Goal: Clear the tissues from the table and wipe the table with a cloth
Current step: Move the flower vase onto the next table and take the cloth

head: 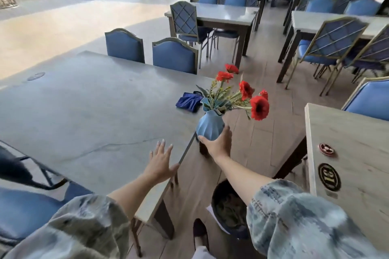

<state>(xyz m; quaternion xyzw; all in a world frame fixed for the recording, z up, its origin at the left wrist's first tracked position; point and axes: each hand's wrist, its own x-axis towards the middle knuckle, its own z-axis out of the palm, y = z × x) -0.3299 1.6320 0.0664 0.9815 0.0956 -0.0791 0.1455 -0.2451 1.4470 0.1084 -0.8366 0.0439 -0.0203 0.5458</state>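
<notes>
A large grey table fills the left and centre. A crumpled dark blue cloth lies near its right edge. My right hand grips the base of a light blue vase with red flowers, held at the table's right edge. My left hand rests flat with fingers spread on the table's near right edge. No tissues show on the table.
A dark bin with crumpled contents stands on the wooden floor below my right arm. A second table with round stickers is at the right. Blue chairs line the far side, and one is near left.
</notes>
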